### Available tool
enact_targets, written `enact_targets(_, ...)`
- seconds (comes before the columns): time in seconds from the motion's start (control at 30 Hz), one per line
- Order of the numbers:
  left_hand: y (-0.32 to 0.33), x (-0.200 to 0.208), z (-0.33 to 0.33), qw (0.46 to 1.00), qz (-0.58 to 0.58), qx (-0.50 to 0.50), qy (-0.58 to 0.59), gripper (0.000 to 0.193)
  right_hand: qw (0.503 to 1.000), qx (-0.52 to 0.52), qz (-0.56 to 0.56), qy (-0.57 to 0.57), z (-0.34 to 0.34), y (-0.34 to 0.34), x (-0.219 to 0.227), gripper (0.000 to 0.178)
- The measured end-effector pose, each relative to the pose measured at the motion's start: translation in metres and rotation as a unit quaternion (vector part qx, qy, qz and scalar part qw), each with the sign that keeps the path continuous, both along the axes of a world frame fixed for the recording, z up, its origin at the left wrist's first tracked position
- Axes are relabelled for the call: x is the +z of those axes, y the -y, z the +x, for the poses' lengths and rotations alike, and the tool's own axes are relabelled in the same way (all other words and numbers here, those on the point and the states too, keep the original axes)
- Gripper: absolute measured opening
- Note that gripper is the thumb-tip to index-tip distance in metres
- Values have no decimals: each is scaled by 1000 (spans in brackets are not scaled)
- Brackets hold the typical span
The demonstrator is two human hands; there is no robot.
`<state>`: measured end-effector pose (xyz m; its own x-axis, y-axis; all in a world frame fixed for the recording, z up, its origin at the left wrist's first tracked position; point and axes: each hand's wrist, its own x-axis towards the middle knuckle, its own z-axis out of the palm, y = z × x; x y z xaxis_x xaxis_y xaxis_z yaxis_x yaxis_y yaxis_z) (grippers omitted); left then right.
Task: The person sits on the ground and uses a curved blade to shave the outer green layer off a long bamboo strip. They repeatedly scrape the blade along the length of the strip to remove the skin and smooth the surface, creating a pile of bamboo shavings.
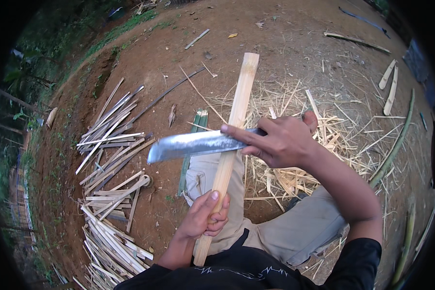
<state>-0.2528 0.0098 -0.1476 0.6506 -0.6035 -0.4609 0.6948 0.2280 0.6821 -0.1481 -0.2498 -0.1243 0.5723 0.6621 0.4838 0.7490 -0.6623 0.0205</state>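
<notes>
A long pale bamboo strip (236, 108) slants up and away from my lap, its lower end close to my dark shirt. My left hand (204, 215) is wrapped round its lower part. In my right hand (280, 142) is a machete (191, 144), its broad shiny blade pointing left and lying across the strip about midway. My right index finger stretches along the top of the blade. The handle is mostly hidden in my palm.
Piles of split strips (113, 237) lie on the dirt at the left. Shavings (324, 140) cover the ground beyond my right knee. Green bamboo pieces (187, 159) lie by my left leg. A curved green pole (398, 140) and short strips (392, 89) are at the right.
</notes>
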Motion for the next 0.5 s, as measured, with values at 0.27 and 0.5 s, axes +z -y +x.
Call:
enact_targets(0.27, 3, -6, -5, 998, 51, -11, 43, 35, 992, -85, 38, -80, 25, 17, -14, 46)
enact_targets(0.5, -10, -5, -19, 1000, 21, -5, 14, 35, 982, -135, 132, 2, 59, 54, -19, 46)
